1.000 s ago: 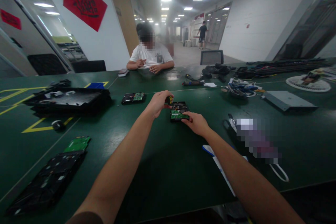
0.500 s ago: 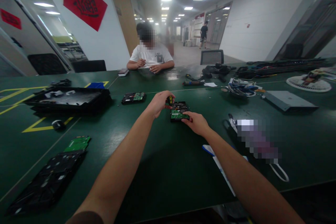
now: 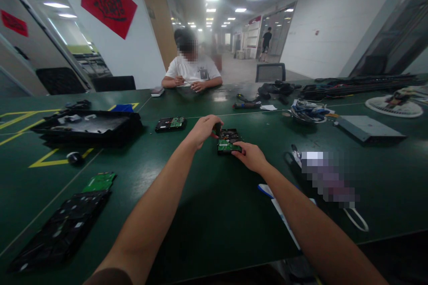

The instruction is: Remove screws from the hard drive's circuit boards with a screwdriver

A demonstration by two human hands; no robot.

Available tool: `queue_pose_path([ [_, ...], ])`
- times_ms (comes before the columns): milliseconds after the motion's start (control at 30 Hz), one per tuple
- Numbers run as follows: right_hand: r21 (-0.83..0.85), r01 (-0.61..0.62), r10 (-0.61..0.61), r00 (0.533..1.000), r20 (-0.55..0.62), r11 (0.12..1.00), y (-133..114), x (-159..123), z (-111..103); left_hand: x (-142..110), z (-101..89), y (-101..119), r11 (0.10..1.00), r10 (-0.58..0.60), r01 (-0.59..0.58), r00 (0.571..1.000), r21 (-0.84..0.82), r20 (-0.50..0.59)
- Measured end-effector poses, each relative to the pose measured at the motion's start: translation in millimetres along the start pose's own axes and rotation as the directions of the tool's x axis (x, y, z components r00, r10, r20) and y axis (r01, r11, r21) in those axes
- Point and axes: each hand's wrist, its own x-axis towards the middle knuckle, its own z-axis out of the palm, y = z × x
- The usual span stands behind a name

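The open drive [image 3: 228,145] sits on the green table [image 3: 200,196], centred in front of me, its green circuit board [image 3: 227,145] on the near side. My left hand [image 3: 203,131] is at the drive's far left corner, fingers closed around a dark tool [image 3: 218,129]; the tool's tip is hidden. My right hand [image 3: 249,156] has a light pinch on the drive's near right corner, with 1 finger over the board and the thumb at the edge.

Left of the drive, well apart, lies a similar unit [image 3: 170,124]. Farther left are a black tray [image 3: 90,124], a mouse [image 3: 75,158] and, nearer me, a long black panel [image 3: 63,225]. To the right are a cable bundle [image 3: 308,111] and a grey metal box [image 3: 370,128]. Across the table sits 1 person [image 3: 192,69], both forearms at the table edge. Farther back, 1 other person [image 3: 266,44] stands near the glass.
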Motion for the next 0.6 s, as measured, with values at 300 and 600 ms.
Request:
queue_pose_path([
  [300,-0.004,0.005,-0.005,1.0,-0.001,1.0,-0.1,-0.4,0.3,4.3,2.1,-5.4,0.957,-0.146,0.152,0.988,-0.248,0.041],
  [600,-0.009,-0.004,0.004,1.0,-0.005,1.0,-1.5,-0.8,-1.0,-1.2,3.6,1.3,0.991,0.046,-0.04,0.998,0.124,-0.048],
])
